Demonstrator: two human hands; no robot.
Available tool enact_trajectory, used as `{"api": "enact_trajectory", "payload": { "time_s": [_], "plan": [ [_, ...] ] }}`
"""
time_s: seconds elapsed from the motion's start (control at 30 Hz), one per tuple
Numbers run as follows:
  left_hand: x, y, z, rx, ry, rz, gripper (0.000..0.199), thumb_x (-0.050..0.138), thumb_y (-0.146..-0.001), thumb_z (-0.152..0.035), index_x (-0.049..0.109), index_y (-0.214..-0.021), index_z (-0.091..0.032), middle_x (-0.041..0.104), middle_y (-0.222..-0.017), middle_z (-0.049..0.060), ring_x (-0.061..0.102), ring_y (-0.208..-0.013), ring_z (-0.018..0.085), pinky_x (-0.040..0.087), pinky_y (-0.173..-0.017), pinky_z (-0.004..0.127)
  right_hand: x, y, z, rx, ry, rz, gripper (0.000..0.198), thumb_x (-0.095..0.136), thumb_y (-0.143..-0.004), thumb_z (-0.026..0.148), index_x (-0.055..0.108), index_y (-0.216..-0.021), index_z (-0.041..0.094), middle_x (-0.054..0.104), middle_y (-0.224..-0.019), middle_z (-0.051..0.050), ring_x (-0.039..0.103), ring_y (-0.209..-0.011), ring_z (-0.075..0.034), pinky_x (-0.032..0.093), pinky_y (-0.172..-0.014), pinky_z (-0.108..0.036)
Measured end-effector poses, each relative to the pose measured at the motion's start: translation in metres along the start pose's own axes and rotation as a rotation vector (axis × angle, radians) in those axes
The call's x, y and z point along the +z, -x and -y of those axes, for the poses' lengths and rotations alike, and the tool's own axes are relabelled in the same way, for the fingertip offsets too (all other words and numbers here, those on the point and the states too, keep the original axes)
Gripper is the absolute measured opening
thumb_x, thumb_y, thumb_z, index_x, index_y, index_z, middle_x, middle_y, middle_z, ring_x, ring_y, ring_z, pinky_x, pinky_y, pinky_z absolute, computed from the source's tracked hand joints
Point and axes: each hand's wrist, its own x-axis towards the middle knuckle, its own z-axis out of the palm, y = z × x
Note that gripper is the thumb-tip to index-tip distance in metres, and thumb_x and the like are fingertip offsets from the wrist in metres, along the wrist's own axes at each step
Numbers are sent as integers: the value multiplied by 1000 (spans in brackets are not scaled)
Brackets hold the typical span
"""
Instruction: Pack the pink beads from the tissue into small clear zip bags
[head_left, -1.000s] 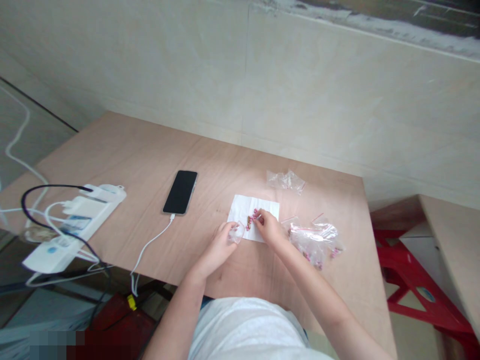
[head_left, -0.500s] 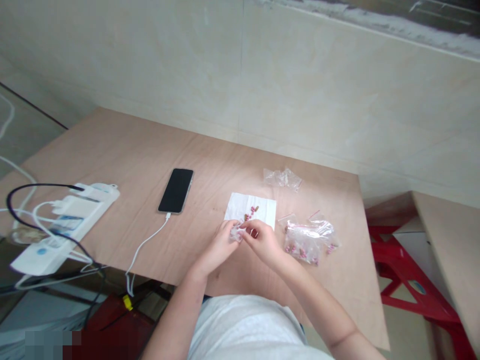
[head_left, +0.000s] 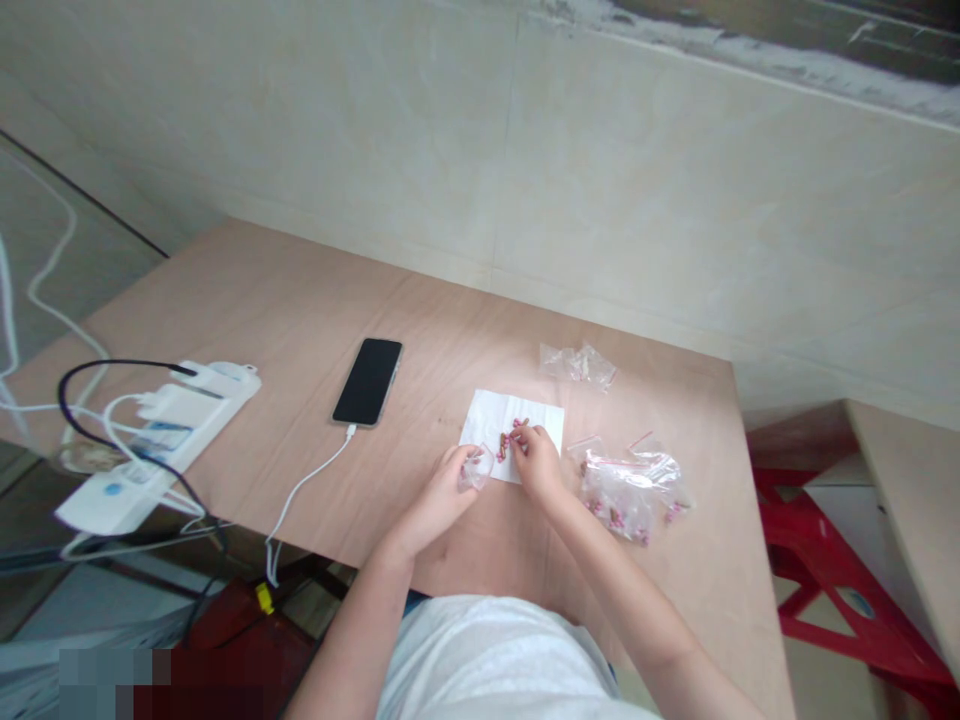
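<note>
On your table (head_left: 315,290), filled bags (head_left: 622,490) lie toward the right, just right of a white paper (head_left: 487,408), with a phone (head_left: 367,382) farther left. Your left hand (head_left: 444,482) is curled partly closed, holding a clear pouch (head_left: 478,468) at the paper's near left corner. Your right hand (head_left: 539,468), fingertips close together, is at pink pieces (head_left: 503,445) on the paper; whether it grips one is too small to tell.

The pink pieces (head_left: 503,446) are too small to be identified, and whether any is pinched by the right hand (head_left: 535,464) cannot be told. The clear bag (head_left: 478,468) is partly hidden by the left hand (head_left: 444,482); the red stool (head_left: 806,545) is partly covered by the worktop (head_left: 292,300).
</note>
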Motion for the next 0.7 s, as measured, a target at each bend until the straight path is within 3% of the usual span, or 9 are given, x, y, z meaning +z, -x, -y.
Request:
{"api": "enact_trajectory", "payload": {
  "time_s": [0.23,0.4,0.5,0.6,0.7],
  "plan": [
    [2,-3,0,-9,3,14,36,52,-69,-15,47,-105,-17,50,-106,9,48,-104,20,36,-93,35,-28,10,27,4,-141,-49,15,49,-75,26,59,-82,18,57,-76,-3,52,-59,-12,42,-60,-25],
    [6,-4,3,16,39,24,36,52,-71,-17,46,-106,-19,49,-109,6,47,-106,19,37,-92,34,-41,34,57,-176,-219,114,13,51,-73,22,62,-80,19,54,-72,-1,48,-56,-10,41,-57,-23],
    [6,-3,3,25,30,25,35,51,-71,-17,45,-106,-19,49,-110,7,46,-106,19,36,-92,34,-37,37,55,-161,-277,178,18,50,-74,23,63,-86,19,56,-73,-2,49,-55,-10,42,-56,-23],
    [5,-2,1,33,45,41,35,52,-71,-16,46,-106,-19,50,-107,7,49,-103,19,38,-90,34,-31,25,42,-48,-314,88,20,46,-76,26,61,-88,18,59,-82,-4,52,-60,-12,42,-57,-24],
    [5,-1,-1,17,74,29,34,53,-72,-17,47,-105,-19,52,-106,7,50,-101,19,39,-90,34,-22,0,24,21,-158,-69,18,46,-75,23,59,-84,15,57,-85,-7,53,-69,-15,42,-67,-28]
  ]
}}
